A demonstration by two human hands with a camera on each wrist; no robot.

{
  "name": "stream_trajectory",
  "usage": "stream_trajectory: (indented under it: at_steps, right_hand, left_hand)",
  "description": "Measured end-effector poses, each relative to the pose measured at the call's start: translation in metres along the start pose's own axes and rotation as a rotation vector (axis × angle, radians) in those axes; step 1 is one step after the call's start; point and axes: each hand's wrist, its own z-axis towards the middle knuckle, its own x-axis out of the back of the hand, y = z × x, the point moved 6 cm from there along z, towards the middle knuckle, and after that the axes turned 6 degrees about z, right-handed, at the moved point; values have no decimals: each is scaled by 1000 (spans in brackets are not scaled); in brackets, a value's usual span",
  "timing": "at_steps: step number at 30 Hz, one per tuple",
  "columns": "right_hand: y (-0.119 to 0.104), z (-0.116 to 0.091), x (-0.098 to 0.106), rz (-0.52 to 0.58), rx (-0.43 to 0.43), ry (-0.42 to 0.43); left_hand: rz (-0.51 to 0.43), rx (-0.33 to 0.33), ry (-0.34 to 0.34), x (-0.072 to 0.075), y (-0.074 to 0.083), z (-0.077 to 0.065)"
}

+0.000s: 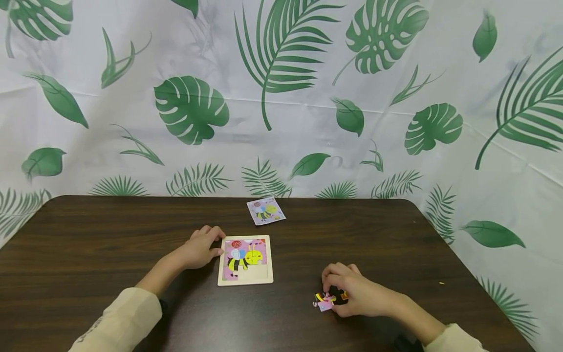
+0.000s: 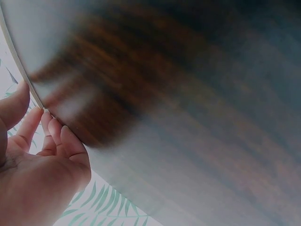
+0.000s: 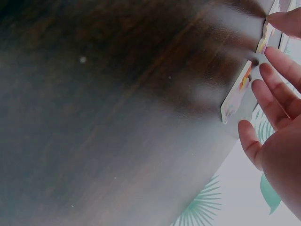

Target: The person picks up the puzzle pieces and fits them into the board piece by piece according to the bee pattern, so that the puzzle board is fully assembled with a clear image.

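Observation:
A square wooden puzzle board (image 1: 270,264) lies on the table with a bee picture partly filled in; bare wood shows at its lower right. My left hand (image 1: 200,248) rests beside it, thumb and fingertips touching its left edge and upper left corner. To the right, my right hand (image 1: 358,292) pinches a pink and yellow puzzle piece (image 1: 324,302) between thumb and index finger, low over the table. Beneath the other fingers of that hand is a second puzzle piece (image 3: 235,96), mostly hidden in the head view.
Behind the board lies a square picture card (image 1: 266,211) with the same bee. The dark wooden table (image 1: 110,234) ends at a leaf-print cloth (image 1: 303,146) hanging behind it. A small orange speck (image 1: 442,283) lies toward the right edge.

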Motion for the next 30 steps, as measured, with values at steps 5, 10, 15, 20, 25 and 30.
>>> stream_trajectory:
  at_steps: [5, 10, 15, 20, 25, 30]
  right_hand:
    - [0, 0, 0, -2, 9, 11]
    - [0, 1, 0, 0, 12, 10]
    - [1, 2, 0, 8, 9, 2]
    - [0, 2, 2, 3, 15, 3]
    - [-1, 5, 5, 13, 29, 4]
    - [-1, 11, 10, 14, 41, 35]
  left_hand:
    - [3, -1, 1, 0, -1, 0]
    - [6, -6, 1, 0, -2, 1]
    - [9, 0, 2, 1, 0, 0]
    - [9, 3, 2, 1, 0, -1]
    - [5, 0, 1, 0, 0, -1]
    - [3, -7, 0, 0, 0, 0]
